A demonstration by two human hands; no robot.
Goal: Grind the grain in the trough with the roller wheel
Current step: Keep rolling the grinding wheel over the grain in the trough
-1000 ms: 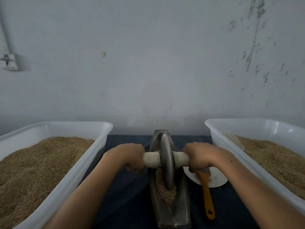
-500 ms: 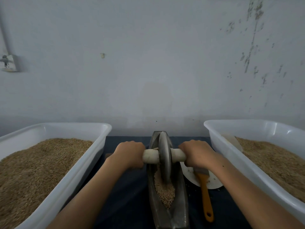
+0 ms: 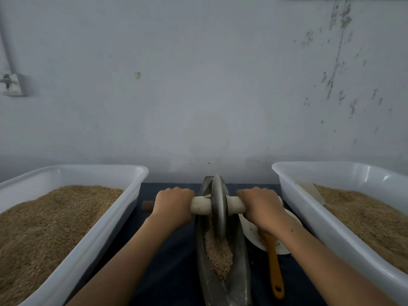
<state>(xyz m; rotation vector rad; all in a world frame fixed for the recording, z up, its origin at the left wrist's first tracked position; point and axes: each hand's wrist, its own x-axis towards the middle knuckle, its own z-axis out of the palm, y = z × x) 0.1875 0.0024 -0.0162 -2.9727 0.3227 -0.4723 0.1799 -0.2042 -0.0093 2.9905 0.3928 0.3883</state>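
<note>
A big white plastic tub [image 3: 72, 237] of brown grain sits on your left. Your left hand [image 3: 173, 206] and right hand [image 3: 261, 207] each grip the pale wooden handle [image 3: 201, 205] of the grey stone roller wheel [image 3: 219, 204], standing upright at the far end of the long dark boat-shaped trough [image 3: 240, 268]. Crushed tan grain [image 3: 218, 253] lies nearer you.

— How's my view?
— Dim, flat, bluish; no hard shadows under my arms.
— Glare?
— 1 small glint on the right tub's rim [image 3: 385, 178]. Edges bow outward, detail soft throughout.
</note>
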